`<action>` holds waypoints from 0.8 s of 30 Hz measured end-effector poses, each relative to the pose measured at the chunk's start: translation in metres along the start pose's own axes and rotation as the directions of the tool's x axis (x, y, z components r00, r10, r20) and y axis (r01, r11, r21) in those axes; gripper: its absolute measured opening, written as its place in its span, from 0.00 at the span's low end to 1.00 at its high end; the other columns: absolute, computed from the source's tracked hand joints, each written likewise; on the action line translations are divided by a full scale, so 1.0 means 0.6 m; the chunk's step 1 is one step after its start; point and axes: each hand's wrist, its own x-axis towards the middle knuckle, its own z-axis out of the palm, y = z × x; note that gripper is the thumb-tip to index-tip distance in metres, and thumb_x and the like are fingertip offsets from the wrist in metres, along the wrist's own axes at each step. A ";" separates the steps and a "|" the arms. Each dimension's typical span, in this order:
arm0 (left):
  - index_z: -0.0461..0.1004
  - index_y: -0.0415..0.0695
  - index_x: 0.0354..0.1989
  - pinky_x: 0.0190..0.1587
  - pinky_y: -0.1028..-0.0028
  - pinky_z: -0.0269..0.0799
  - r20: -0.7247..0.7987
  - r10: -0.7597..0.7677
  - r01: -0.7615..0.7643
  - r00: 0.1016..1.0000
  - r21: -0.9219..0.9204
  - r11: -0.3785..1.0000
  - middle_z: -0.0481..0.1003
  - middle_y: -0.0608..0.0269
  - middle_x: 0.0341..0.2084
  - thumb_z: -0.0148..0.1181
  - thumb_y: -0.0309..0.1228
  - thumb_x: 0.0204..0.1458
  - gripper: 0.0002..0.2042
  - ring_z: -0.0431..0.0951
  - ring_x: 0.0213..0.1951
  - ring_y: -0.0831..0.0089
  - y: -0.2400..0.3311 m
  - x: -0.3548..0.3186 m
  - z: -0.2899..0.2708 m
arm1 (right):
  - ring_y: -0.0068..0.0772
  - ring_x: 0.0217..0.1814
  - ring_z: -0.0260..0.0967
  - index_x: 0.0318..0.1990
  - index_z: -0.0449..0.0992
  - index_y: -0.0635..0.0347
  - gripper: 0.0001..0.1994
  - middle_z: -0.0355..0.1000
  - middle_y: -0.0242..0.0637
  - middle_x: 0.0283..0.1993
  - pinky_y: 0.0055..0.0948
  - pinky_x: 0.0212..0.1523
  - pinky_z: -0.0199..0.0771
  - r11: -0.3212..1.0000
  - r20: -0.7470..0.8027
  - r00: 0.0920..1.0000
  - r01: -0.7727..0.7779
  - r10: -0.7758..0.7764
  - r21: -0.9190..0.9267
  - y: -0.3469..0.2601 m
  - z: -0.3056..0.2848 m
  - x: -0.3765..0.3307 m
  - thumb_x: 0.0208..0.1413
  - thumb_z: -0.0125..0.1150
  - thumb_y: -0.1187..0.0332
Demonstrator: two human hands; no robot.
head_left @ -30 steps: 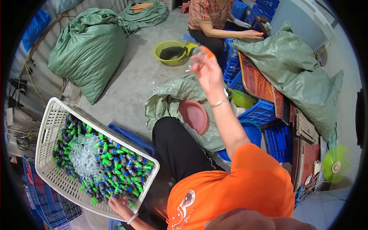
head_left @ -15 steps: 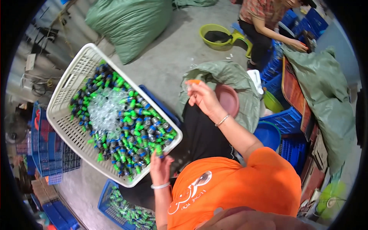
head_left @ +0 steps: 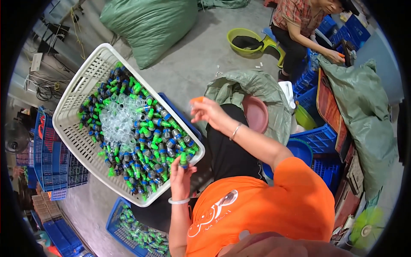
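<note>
My left hand [head_left: 180, 182] is at the near right corner of a white slotted basket [head_left: 79, 92]. Its fingers grip a small dark bottle [head_left: 183, 162] with a green top, held upright. The right hand [head_left: 210, 113] hovers beyond the basket's right edge, with an orange cover [head_left: 197, 100] at a fingertip. Its fingers are bent together around something pale and clear, too blurred to name. In the basket lie many similar green-topped bottles [head_left: 173, 143], with a heap of clear plastic cups [head_left: 122, 118] on top of them.
A blue crate [head_left: 112, 222] of green-topped pieces stands below the basket. A pink basin [head_left: 256, 113] sits by an open green sack [head_left: 274, 92] to the right. Stacked blue crates [head_left: 319, 137] line the right side. Another person [head_left: 295, 25] works at the far right.
My right hand has moved left, toward the basket. My left hand has risen slightly, and the bottle in it now stands more upright and in plainer view.
</note>
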 end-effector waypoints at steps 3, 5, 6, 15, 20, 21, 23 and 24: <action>0.61 0.44 0.58 0.45 0.66 0.71 -0.012 0.046 -0.045 0.999 0.015 0.999 0.72 0.56 0.39 0.51 0.37 0.61 0.19 0.74 0.39 0.67 0.034 0.010 -0.010 | 0.27 0.31 0.73 0.46 0.69 0.62 0.12 0.73 0.34 0.33 0.37 0.33 0.79 0.998 0.227 0.974 -0.012 -0.002 0.062 -0.019 0.030 -0.020 0.59 0.54 0.65; 0.62 0.44 0.58 0.44 0.66 0.71 -0.006 0.170 -0.170 0.985 0.028 0.985 0.72 0.56 0.38 0.51 0.36 0.61 0.19 0.74 0.38 0.67 0.052 0.030 -0.002 | 0.28 0.33 0.73 0.46 0.70 0.63 0.12 0.74 0.34 0.34 0.40 0.37 0.78 0.956 0.337 0.895 0.262 -0.293 0.133 -0.097 0.054 0.015 0.59 0.53 0.65; 0.62 0.44 0.58 0.44 0.66 0.71 -0.010 0.161 -0.161 0.987 0.021 0.987 0.72 0.56 0.38 0.51 0.36 0.61 0.19 0.74 0.38 0.67 0.048 0.026 0.010 | 0.29 0.30 0.72 0.45 0.70 0.61 0.11 0.73 0.35 0.33 0.40 0.37 0.78 0.894 0.230 0.879 0.351 -0.417 0.279 -0.149 0.071 0.017 0.60 0.52 0.64; 0.62 0.42 0.58 0.42 0.71 0.70 0.000 0.005 -0.005 1.000 0.009 1.000 0.71 0.57 0.37 0.50 0.34 0.61 0.18 0.72 0.36 0.70 -0.012 -0.007 -0.011 | 0.29 0.28 0.69 0.50 0.69 0.64 0.14 0.72 0.36 0.32 0.41 0.41 0.76 0.970 0.041 0.995 0.076 -0.087 0.233 -0.014 -0.073 -0.061 0.61 0.49 0.66; 0.62 0.43 0.56 0.39 0.72 0.68 -0.012 0.007 -0.006 1.000 0.077 0.997 0.71 0.57 0.35 0.51 0.35 0.61 0.17 0.71 0.33 0.71 0.004 -0.001 -0.008 | 0.28 0.27 0.69 0.49 0.70 0.64 0.13 0.72 0.36 0.33 0.32 0.37 0.74 0.999 0.184 0.982 0.040 -0.037 -0.009 0.027 -0.011 -0.090 0.62 0.50 0.67; 0.63 0.43 0.55 0.38 0.72 0.68 -0.044 0.017 -0.013 0.999 0.084 0.996 0.70 0.57 0.34 0.52 0.35 0.60 0.17 0.70 0.32 0.71 0.003 -0.002 -0.004 | 0.28 0.28 0.69 0.49 0.70 0.63 0.12 0.72 0.36 0.33 0.31 0.37 0.74 0.991 0.216 0.976 0.045 -0.018 -0.123 0.034 -0.003 -0.097 0.62 0.50 0.67; 0.63 0.43 0.54 0.36 0.73 0.67 -0.043 0.028 -0.024 0.999 0.107 0.994 0.70 0.58 0.34 0.52 0.35 0.60 0.16 0.69 0.31 0.72 0.003 0.007 -0.002 | 0.29 0.29 0.69 0.49 0.70 0.63 0.12 0.72 0.37 0.33 0.30 0.35 0.72 0.952 0.271 0.962 0.110 -0.029 -0.287 0.056 0.014 -0.121 0.62 0.51 0.68; 0.63 0.43 0.53 0.34 0.74 0.66 -0.037 0.041 -0.036 0.998 0.131 0.991 0.70 0.59 0.33 0.52 0.35 0.60 0.16 0.69 0.29 0.73 0.004 0.013 -0.002 | 0.31 0.29 0.69 0.48 0.70 0.63 0.11 0.71 0.38 0.34 0.29 0.33 0.71 0.881 0.329 0.944 0.182 -0.032 -0.436 0.061 0.022 -0.129 0.61 0.51 0.68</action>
